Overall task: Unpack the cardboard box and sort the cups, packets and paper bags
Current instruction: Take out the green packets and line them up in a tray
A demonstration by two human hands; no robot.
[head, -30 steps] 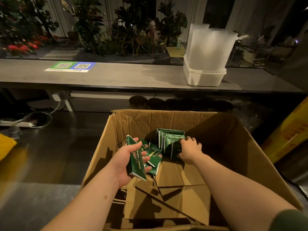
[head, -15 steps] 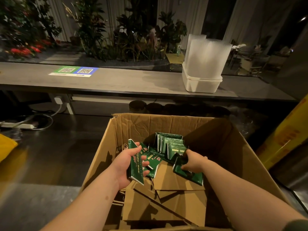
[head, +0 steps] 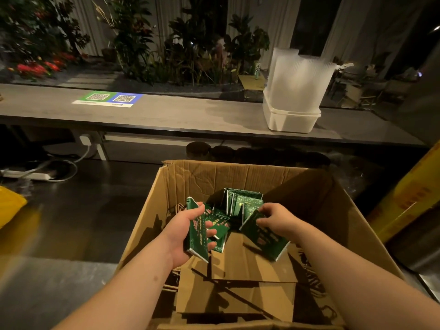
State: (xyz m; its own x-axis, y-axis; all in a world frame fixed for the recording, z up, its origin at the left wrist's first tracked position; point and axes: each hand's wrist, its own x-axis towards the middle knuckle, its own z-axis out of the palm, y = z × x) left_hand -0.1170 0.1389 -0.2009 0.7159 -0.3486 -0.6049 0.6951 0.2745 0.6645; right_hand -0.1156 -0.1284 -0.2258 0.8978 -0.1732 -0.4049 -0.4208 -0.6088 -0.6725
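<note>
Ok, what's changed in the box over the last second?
The right hand pinched one green packet from the upright bunch at the back and drew it nearer, toward the left hand. Unchanged: the left hand holds its stack of packets; paper bags lie in the cardboard box.

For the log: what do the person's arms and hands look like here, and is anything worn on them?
Both are bare. The left hand and right hand wear no gloves, and no rings show on the fingers in view. Neither wrist bears a watch or band. The left forearm and right forearm are uncovered down to the frame's edge; no sleeve shows.
</note>
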